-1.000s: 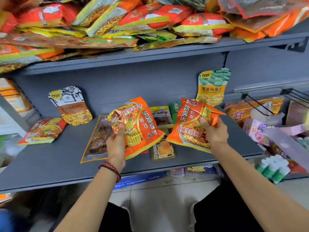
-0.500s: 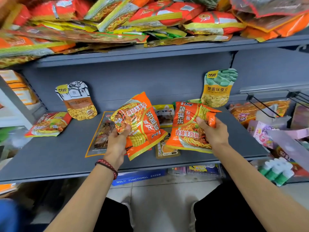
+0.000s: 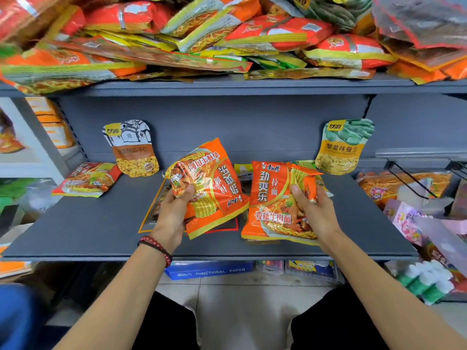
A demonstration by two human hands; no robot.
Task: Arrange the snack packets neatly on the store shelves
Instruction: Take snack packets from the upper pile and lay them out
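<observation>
Head view, frame centre: left hand (image 3: 174, 210) grips a tilted noodle packet (image 3: 214, 188); right hand (image 3: 316, 210) grips an upright noodle packet (image 3: 273, 203), both over the grey shelf (image 3: 101, 223). Risk: edge-only grips may slip, and the overhanging packet pile (image 3: 202, 34) at top could slide.

**Two grey shelves: one sparse, one heaped**

From my seat I see the lower grey shelf (image 3: 75, 231) straight ahead. At its left end a noodle packet (image 3: 86, 179) lies flat. Just beside it a yellow-kernel pouch (image 3: 131, 150) stands leaning on the back panel (image 3: 240, 122). A green-bean pouch (image 3: 345, 146) leans the same way, well apart at the right. Near the middle a dark flat packet (image 3: 153, 215) with an orange border lies on the shelf, partly hidden. Behind it lie small packets (image 3: 243, 170); I cannot tell how many. The upper shelf (image 3: 252, 85) carries a loose heap of packets (image 3: 202, 36) in red, orange and yellow, several overhanging its front edge.
</observation>
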